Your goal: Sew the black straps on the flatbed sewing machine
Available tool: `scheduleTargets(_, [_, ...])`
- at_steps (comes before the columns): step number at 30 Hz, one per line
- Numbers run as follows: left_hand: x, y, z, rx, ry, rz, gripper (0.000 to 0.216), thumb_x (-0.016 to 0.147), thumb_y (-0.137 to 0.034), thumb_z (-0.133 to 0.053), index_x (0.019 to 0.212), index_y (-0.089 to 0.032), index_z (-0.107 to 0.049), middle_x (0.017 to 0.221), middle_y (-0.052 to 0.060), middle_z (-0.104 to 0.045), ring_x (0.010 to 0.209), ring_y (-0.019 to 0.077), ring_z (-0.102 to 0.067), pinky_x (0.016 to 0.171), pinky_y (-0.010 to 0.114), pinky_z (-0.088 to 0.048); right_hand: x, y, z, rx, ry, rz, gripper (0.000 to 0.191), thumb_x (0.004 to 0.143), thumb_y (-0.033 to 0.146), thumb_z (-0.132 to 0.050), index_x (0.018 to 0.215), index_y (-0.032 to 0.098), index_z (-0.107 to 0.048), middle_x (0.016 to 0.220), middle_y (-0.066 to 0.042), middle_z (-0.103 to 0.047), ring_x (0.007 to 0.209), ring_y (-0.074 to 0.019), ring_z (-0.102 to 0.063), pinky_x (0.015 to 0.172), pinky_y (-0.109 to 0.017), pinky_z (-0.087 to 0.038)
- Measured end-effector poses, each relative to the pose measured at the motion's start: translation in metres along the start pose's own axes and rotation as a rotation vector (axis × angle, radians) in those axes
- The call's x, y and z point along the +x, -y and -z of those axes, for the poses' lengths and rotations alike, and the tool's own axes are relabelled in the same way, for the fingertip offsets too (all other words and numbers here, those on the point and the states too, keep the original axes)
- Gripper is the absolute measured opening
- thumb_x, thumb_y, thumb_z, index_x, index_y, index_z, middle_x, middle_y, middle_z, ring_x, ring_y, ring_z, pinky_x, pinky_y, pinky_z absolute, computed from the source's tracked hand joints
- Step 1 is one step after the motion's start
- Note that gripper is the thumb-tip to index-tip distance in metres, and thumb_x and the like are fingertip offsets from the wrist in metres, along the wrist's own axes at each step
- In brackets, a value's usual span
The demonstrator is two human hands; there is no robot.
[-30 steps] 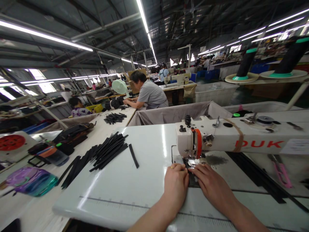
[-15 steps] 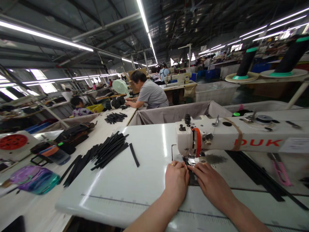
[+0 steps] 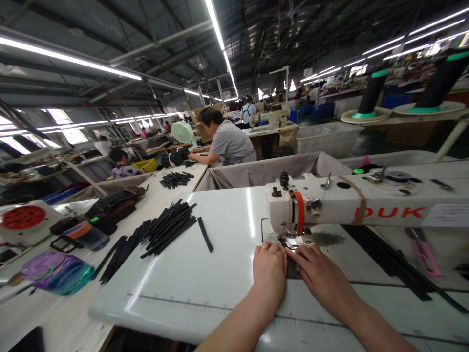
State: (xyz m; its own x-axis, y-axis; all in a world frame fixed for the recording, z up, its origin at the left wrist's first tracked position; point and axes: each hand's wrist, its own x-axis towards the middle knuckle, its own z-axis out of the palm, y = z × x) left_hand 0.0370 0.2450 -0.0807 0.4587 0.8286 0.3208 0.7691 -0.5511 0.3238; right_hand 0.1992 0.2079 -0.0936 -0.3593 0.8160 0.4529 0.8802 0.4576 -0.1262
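At the needle of a white sewing machine (image 3: 330,198), both hands rest close together on the bed. My left hand (image 3: 270,268) is closed, its fingers curled down by the presser foot (image 3: 293,241). Thumb and fingers of my right hand (image 3: 322,274) press together just right of it. Between the fingertips shows a small end of a black fabric strip (image 3: 282,239); most of it is hidden under the hands. One loose black strip (image 3: 205,234) lies left of the hands, beside a heap of black strips (image 3: 170,227).
Long black strips (image 3: 388,264) and pink-handled scissors (image 3: 427,256) lie right, near the machine arm. Thread cones (image 3: 372,95) stand above. On the left table are a purple-teal bottle (image 3: 56,274) and a cup (image 3: 88,235). A co-worker in grey (image 3: 234,142) sits beyond a cloth-lined bin (image 3: 264,171).
The view has shifted slightly. Both hands stay by the needle in nearly the same pose, with no clear movement of the strip.
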Motion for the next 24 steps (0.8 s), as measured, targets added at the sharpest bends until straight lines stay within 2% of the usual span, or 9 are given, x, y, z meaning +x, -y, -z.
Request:
scheduleTargets(7, [0.004, -0.001, -0.003, 0.011, 0.012, -0.042, 0.021, 0.095, -0.014, -0.049, 0.085, -0.016, -0.068, 0.087, 0.008, -0.069, 0.084, 0.0244, -0.059, 0.074, 0.038, -0.046, 0.001, 0.004, 0.002, 0.038, 0.013, -0.033, 0.051, 0.078, -0.001, -0.048, 0.123, 0.020, -0.061, 0.098, -0.008, -0.063, 0.091, -0.0251, -0.057, 0.084, -0.045, -0.053])
scheduleTargets(12, [-0.004, 0.001, 0.002, -0.056, 0.002, -0.092, 0.022, 0.091, -0.010, -0.049, 0.083, -0.014, -0.069, 0.086, 0.009, -0.069, 0.085, 0.0256, -0.059, 0.080, 0.040, -0.049, -0.001, 0.008, 0.013, 0.055, 0.040, -0.059, 0.047, 0.079, 0.000, -0.048, 0.117, 0.022, -0.065, 0.099, -0.006, -0.064, 0.094, -0.0210, -0.060, 0.086, -0.035, -0.053])
scheduleTargets(15, [0.003, 0.017, 0.006, -0.231, -0.018, -0.051, 0.026, 0.079, 0.000, -0.050, 0.087, -0.016, -0.070, 0.093, 0.007, -0.070, 0.093, 0.0231, -0.060, 0.088, 0.036, -0.050, -0.010, -0.019, 0.024, 0.021, -0.027, -0.195, 0.036, 0.085, 0.008, -0.045, 0.106, 0.023, -0.070, 0.114, -0.007, -0.064, 0.106, -0.0204, -0.061, 0.092, -0.034, -0.051])
scheduleTargets(18, [0.027, 0.035, 0.007, -0.298, -0.035, -0.013, 0.036, 0.076, 0.001, -0.049, 0.100, -0.017, -0.069, 0.110, 0.006, -0.068, 0.109, 0.0212, -0.057, 0.100, 0.036, -0.047, -0.017, -0.063, 0.037, -0.091, -0.064, -0.389, 0.033, 0.090, 0.012, -0.040, 0.110, 0.013, -0.067, 0.115, -0.017, -0.065, 0.105, -0.0274, -0.063, 0.093, -0.044, -0.050])
scheduleTargets(21, [0.051, 0.045, 0.006, -0.193, 0.121, -0.166, 0.027, 0.084, -0.012, -0.055, 0.105, -0.020, -0.068, 0.118, 0.006, -0.066, 0.120, 0.0236, -0.052, 0.110, 0.044, -0.037, -0.012, -0.100, 0.046, -0.173, 0.018, -0.499, 0.027, 0.088, 0.015, -0.048, 0.108, 0.007, -0.066, 0.103, -0.022, -0.068, 0.095, -0.0339, -0.066, 0.086, -0.050, -0.049])
scheduleTargets(24, [0.057, 0.051, 0.011, -0.164, 0.206, -0.220, 0.022, 0.086, -0.019, -0.057, 0.103, -0.025, -0.071, 0.118, 0.003, -0.068, 0.122, 0.0232, -0.052, 0.115, 0.047, -0.029, -0.002, -0.118, 0.047, -0.196, 0.135, -0.557, 0.018, 0.086, 0.017, -0.055, 0.097, 0.010, -0.068, 0.091, -0.020, -0.071, 0.086, -0.0345, -0.068, 0.078, -0.045, -0.050])
